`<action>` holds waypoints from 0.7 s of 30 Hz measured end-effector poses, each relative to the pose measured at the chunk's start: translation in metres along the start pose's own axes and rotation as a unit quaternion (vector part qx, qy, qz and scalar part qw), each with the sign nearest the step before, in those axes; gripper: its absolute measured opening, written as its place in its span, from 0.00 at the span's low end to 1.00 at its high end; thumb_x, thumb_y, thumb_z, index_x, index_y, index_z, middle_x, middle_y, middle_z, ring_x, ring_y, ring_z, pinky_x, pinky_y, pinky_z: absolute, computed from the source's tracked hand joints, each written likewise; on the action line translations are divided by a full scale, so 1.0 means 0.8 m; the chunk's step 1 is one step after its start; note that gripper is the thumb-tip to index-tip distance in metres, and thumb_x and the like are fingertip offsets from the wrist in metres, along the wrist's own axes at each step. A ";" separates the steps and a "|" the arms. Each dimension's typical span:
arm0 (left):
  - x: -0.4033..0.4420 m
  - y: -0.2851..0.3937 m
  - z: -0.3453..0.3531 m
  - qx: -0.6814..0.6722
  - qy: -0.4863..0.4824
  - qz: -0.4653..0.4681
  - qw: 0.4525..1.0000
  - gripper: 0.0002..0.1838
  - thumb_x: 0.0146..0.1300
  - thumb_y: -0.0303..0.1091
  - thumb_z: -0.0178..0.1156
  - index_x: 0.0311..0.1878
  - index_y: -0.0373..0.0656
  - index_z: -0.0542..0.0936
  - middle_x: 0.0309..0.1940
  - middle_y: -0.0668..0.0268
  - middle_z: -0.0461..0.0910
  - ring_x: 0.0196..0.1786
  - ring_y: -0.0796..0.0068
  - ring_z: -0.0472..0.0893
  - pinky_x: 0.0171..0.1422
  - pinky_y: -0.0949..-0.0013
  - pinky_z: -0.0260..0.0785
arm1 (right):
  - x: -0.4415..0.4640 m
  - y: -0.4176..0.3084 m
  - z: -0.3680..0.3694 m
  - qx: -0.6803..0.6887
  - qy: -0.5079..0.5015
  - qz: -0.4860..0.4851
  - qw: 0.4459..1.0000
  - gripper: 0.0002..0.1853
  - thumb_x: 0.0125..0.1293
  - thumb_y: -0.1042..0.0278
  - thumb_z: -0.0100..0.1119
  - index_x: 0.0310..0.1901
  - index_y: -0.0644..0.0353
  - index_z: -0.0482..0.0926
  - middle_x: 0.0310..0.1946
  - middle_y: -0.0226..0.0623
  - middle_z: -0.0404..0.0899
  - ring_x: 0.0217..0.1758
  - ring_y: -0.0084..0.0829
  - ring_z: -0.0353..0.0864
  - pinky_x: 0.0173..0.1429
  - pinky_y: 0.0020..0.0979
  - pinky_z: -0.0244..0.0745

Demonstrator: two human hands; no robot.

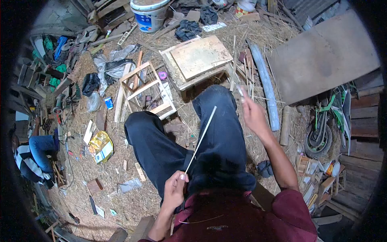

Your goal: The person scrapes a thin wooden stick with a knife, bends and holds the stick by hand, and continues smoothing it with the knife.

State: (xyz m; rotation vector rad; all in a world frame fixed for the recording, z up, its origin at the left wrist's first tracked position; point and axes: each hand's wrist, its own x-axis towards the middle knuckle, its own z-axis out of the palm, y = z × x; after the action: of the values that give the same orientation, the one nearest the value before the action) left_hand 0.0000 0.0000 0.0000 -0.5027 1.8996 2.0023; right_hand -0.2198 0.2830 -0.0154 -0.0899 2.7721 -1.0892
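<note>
from where i stand, the seated person's right knee (215,97) comes up against the near edge of the low wooden table (201,56) in view, and the slatted wooden frame (162,107) lies just beyond the left knee (143,121). to the right, a long grey plank (264,86) runs past the right hand (252,115), with the big flat board (326,56) farther out. left of the legs, the straw-strewn floor (133,209) has scraps scattered across it. another person in a striped top (26,161) is partly cut off by the dark rim of the view, and the board hides part of the green motorbike (322,121). the thin pale stick (202,135) slants above the right thigh, its far tip in the air. the left hand (174,190) is closed round its lower end, thumb on top. the right hand's fingers are curled; i can't tell whether they grip the blurred sliver at their tips.
</note>
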 end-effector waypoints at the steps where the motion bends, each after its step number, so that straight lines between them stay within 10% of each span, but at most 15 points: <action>1: 0.015 0.002 0.007 -0.042 -0.002 -0.016 0.999 0.19 0.74 0.50 0.50 0.34 0.43 0.72 0.18 0.75 0.64 0.20 0.84 0.62 0.26 0.76 0.55 | 0.006 0.001 -0.003 0.030 0.041 -0.028 0.998 0.25 0.74 0.59 0.48 0.71 0.50 0.64 0.44 0.59 0.82 0.38 0.46 0.86 0.46 0.40 0.79; 5: 0.070 0.037 0.036 -0.185 -0.052 -0.081 0.978 0.16 0.76 0.44 0.46 0.33 0.46 0.71 0.15 0.77 0.60 0.16 0.84 0.57 0.21 0.76 0.49 | -0.030 -0.049 -0.018 0.021 -0.077 -0.048 0.996 0.25 0.74 0.61 0.47 0.71 0.49 0.64 0.53 0.57 0.79 0.39 0.49 0.86 0.46 0.43 0.80; 8: 0.133 0.041 0.066 -0.264 -0.113 -0.115 0.951 0.13 0.75 0.39 0.46 0.34 0.46 0.71 0.15 0.78 0.58 0.15 0.86 0.55 0.19 0.77 0.46 | -0.034 -0.047 -0.005 -0.025 -0.083 -0.274 0.958 0.27 0.72 0.60 0.51 0.72 0.40 0.62 0.29 0.49 0.81 0.28 0.47 0.83 0.36 0.43 0.79; 12: 0.166 0.053 0.075 -0.291 -0.136 -0.134 0.937 0.09 0.74 0.34 0.47 0.35 0.47 0.71 0.15 0.80 0.56 0.14 0.88 0.52 0.18 0.78 0.40 | -0.032 -0.058 -0.009 -0.133 -0.201 -0.261 0.935 0.30 0.68 0.65 0.55 0.71 0.35 0.64 0.18 0.45 0.77 0.21 0.47 0.79 0.27 0.40 0.76; 21: 0.104 0.020 0.063 -0.197 -0.069 -0.063 0.976 0.16 0.75 0.44 0.49 0.33 0.46 0.70 0.17 0.80 0.57 0.17 0.88 0.55 0.20 0.78 0.44 | -0.014 -0.022 0.019 -0.122 -0.096 -0.286 0.946 0.29 0.69 0.60 0.56 0.71 0.34 0.63 0.20 0.42 0.80 0.18 0.44 0.79 0.24 0.40 0.76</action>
State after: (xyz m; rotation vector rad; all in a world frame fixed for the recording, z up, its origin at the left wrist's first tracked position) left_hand -0.0818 0.0491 -0.0229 -0.5500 1.3563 2.2698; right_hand -0.2061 0.2611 -0.0128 -1.0267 2.7418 -0.7635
